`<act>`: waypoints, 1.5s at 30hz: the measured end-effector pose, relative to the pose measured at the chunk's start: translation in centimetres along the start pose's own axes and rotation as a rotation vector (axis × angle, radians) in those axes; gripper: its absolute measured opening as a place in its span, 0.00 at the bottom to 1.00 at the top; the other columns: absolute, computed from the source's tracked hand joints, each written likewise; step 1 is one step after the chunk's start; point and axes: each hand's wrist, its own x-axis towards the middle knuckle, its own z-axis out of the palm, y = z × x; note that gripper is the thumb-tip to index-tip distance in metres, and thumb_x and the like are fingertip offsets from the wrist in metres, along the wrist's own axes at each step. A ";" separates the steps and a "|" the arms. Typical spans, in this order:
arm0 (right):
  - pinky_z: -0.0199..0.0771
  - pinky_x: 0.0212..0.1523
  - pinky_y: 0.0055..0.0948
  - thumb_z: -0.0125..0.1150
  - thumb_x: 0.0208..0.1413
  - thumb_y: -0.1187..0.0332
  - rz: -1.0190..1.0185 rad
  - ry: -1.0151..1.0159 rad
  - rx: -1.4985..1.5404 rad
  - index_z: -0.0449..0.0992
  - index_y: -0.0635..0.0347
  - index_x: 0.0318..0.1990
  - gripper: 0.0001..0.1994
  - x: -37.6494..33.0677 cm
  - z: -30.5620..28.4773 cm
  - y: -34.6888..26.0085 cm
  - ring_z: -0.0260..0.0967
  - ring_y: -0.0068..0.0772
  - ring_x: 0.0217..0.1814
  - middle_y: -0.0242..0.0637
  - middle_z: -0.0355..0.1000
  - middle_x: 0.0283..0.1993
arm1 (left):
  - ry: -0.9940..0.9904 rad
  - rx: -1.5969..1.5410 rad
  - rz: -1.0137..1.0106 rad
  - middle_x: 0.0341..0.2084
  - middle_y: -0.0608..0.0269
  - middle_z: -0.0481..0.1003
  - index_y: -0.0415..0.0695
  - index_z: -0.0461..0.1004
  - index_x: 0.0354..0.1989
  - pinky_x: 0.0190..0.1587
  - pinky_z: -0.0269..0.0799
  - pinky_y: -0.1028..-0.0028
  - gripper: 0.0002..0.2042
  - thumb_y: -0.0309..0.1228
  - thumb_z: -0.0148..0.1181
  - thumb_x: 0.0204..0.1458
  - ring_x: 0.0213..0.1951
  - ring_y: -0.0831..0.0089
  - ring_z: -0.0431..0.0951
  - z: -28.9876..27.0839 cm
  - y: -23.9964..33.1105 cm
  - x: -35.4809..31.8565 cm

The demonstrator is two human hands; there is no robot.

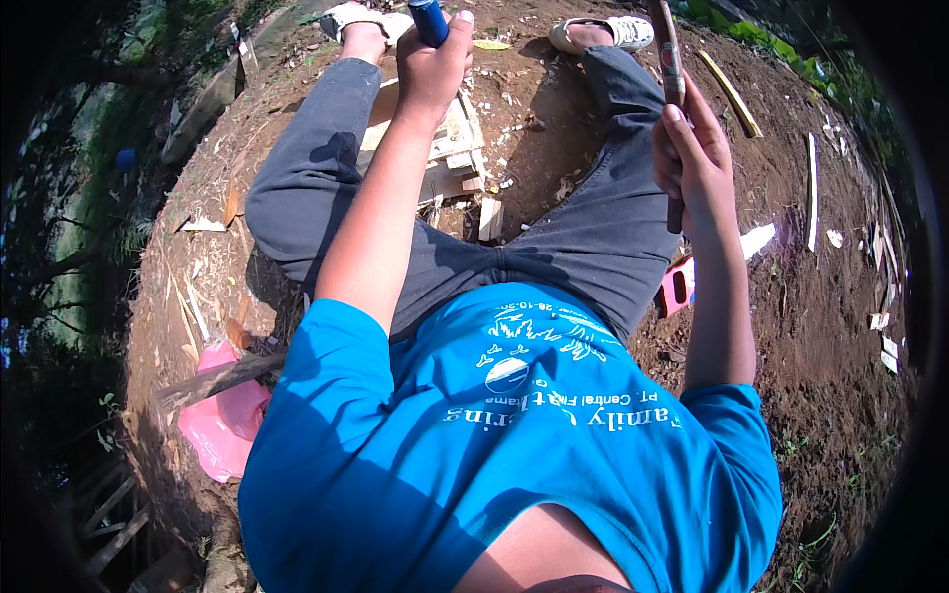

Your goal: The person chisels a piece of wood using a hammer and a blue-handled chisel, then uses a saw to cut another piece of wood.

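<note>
My left hand (pixel 435 74) is raised at the top centre, its fingers wrapped round a blue cylindrical handle (pixel 428 20). The far end of that handle runs out of the picture, so I cannot tell what tool it belongs to. Off to the right, my right hand (pixel 700 158) grips a slim brown wooden handle (pixel 669 59) with a small label on it. It stands nearly upright, and its top leaves the picture. Below my left hand, between my legs, a pale wooden piece (pixel 457 148) of boards lies on the ground, partly hidden by my forearm.
A small wood block (pixel 490 219) lies near my lap. Beside my right forearm is a red handle (pixel 677 287) with an oblong hole. A pink plastic bag (pixel 222 420) lies at left under a rough stick (pixel 213 383). Wood strips (pixel 732 94) and chips litter the soil.
</note>
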 end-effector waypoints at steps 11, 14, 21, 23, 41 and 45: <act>0.49 0.16 0.14 0.52 0.72 0.67 0.025 0.020 0.044 0.56 0.53 0.77 0.27 -0.6 0.2 0.9 0.48 0.09 0.17 0.23 0.55 0.25 | 0.175 0.133 0.078 0.15 0.74 0.62 0.48 0.64 0.25 0.19 0.52 0.75 0.16 0.35 0.62 0.63 0.16 0.83 0.60 -3.4 -4.4 3.1; 0.49 0.16 0.14 0.52 0.72 0.67 0.026 0.002 0.045 0.56 0.53 0.77 0.28 -0.6 0.2 0.9 0.48 0.09 0.17 0.23 0.55 0.25 | 0.452 0.543 0.571 0.15 0.71 0.66 0.43 0.69 0.21 0.23 0.61 0.67 0.19 0.38 0.65 0.61 0.20 0.77 0.63 -3.2 -5.9 4.1; 0.49 0.16 0.15 0.52 0.72 0.67 0.041 0.006 0.018 0.55 0.53 0.77 0.28 -0.9 0.1 1.5 0.48 0.10 0.17 0.22 0.55 0.25 | 0.286 0.321 0.074 0.13 0.73 0.68 0.48 0.69 0.20 0.18 0.59 0.72 0.19 0.40 0.65 0.61 0.15 0.79 0.66 -2.4 -2.0 3.0; 0.49 0.16 0.15 0.52 0.72 0.67 0.045 0.006 0.013 0.55 0.53 0.77 0.28 -1.0 0.3 1.5 0.48 0.10 0.17 0.22 0.55 0.25 | 0.228 0.224 -0.075 0.13 0.74 0.68 0.51 0.70 0.21 0.17 0.59 0.75 0.18 0.41 0.65 0.61 0.13 0.81 0.66 -2.8 -1.8 2.4; 0.50 0.17 0.14 0.52 0.72 0.67 0.083 -0.021 0.047 0.54 0.51 0.78 0.29 -1.5 0.8 1.9 0.49 0.09 0.18 0.22 0.55 0.27 | 0.107 0.343 0.106 0.17 0.76 0.69 0.50 0.70 0.20 0.22 0.59 0.75 0.17 0.36 0.65 0.61 0.18 0.84 0.65 -2.3 -2.1 1.4; 0.50 0.17 0.14 0.52 0.72 0.66 0.093 -0.016 0.045 0.54 0.51 0.78 0.29 -1.3 1.3 1.8 0.49 0.09 0.18 0.22 0.55 0.27 | 0.162 0.443 0.113 0.16 0.76 0.69 0.50 0.69 0.19 0.21 0.59 0.75 0.17 0.36 0.65 0.61 0.18 0.83 0.65 -2.6 -2.9 2.0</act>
